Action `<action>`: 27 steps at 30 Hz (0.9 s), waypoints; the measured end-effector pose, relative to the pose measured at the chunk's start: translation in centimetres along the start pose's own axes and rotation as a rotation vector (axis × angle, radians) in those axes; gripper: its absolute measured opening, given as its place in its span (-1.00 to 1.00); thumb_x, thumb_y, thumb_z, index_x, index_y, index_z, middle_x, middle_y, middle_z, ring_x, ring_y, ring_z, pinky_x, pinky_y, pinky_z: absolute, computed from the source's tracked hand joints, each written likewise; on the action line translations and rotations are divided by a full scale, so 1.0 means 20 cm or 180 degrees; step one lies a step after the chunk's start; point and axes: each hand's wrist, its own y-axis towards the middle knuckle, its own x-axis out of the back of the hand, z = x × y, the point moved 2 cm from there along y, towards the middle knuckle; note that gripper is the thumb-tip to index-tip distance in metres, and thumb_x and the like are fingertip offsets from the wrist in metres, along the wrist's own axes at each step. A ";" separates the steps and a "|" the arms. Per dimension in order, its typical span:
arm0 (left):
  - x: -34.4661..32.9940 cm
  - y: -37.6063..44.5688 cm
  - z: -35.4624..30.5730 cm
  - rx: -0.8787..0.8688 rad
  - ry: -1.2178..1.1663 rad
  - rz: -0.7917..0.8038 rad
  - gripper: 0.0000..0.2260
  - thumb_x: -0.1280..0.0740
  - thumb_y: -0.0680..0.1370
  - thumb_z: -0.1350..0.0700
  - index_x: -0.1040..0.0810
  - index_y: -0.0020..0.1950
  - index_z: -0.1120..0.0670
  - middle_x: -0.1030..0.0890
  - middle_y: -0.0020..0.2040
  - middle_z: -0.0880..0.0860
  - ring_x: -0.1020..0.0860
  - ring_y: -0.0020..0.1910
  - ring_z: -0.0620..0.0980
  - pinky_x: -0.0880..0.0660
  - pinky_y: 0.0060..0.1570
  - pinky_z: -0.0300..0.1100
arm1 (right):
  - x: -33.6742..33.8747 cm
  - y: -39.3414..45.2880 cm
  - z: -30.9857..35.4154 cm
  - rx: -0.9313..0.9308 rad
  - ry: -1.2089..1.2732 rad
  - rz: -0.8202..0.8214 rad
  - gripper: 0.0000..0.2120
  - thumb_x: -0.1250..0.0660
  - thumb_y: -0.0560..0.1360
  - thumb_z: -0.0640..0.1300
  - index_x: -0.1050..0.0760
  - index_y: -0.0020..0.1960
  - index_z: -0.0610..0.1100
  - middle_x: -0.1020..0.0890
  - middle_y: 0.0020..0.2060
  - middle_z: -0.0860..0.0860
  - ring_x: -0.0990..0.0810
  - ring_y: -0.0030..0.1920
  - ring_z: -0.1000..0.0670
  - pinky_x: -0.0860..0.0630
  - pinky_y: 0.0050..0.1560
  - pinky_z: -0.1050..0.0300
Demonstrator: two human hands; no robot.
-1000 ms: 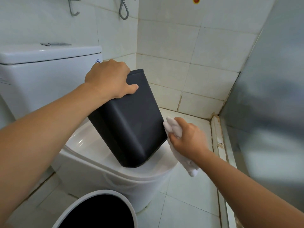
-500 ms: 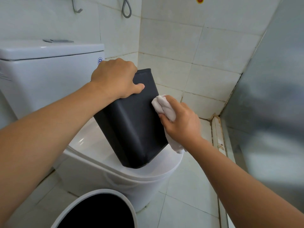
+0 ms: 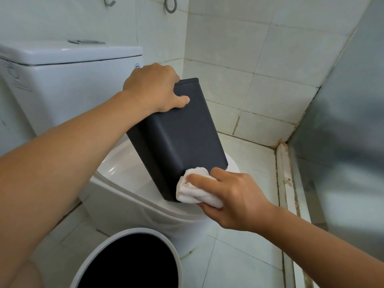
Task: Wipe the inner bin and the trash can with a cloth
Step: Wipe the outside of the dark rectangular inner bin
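The dark grey inner bin (image 3: 182,134) stands tilted on the closed toilet lid (image 3: 128,173), its bottom corner resting there. My left hand (image 3: 153,90) grips its upper rim, thumb on the outer wall. My right hand (image 3: 232,196) holds a bunched white cloth (image 3: 193,190) and presses it against the bin's lower near corner. The white trash can (image 3: 124,260) with a dark inside stands on the floor at the bottom of the view, open at the top.
The toilet cistern (image 3: 68,80) rises at the left behind the bin. Tiled walls close the corner behind. A frosted glass panel (image 3: 342,142) with a raised sill (image 3: 284,183) runs along the right. Floor tiles lie between the toilet and the sill.
My right hand with the cloth went up the bin's right wall, then slid down to its lower corner. The left hand keeps its grip on the rim.
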 end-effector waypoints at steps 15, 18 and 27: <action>0.00 0.00 -0.03 -0.0242 0.0205 -0.0109 -0.62 -0.36 0.47 -0.34 -0.58 -0.13 -0.02 -0.53 -0.22 0.03 -0.51 -0.13 0.16 -0.37 -0.22 -0.07 | 0.04 0.23 -0.08 -0.1154 0.0368 -0.0524 -0.53 -0.30 0.49 0.21 -0.34 0.39 0.28 -0.56 -0.11 0.06 -0.58 -0.25 -0.11 -0.53 -0.31 0.04; -0.01 0.00 -0.05 -0.0246 0.0237 -0.0136 -0.61 -0.36 0.47 -0.34 -0.55 -0.16 0.00 -0.53 -0.22 0.04 -0.51 -0.12 0.18 -0.41 -0.19 -0.04 | 0.05 0.24 -0.07 -0.1100 0.0399 -0.0482 -0.53 -0.28 0.49 0.23 -0.36 0.39 0.26 -0.55 -0.13 0.07 -0.57 -0.24 -0.09 -0.51 -0.30 0.06; 0.01 -0.02 -0.02 -0.0409 0.0133 -0.0021 -0.64 -0.31 0.50 -0.36 -0.62 0.01 -0.10 -0.55 -0.20 -0.01 -0.52 -0.10 0.15 -0.40 -0.20 -0.07 | 0.02 0.07 -0.02 -0.0640 0.0353 0.0010 -0.52 -0.35 0.48 0.24 -0.39 0.38 0.32 -0.54 -0.16 0.16 -0.51 -0.25 0.08 -0.47 -0.32 0.13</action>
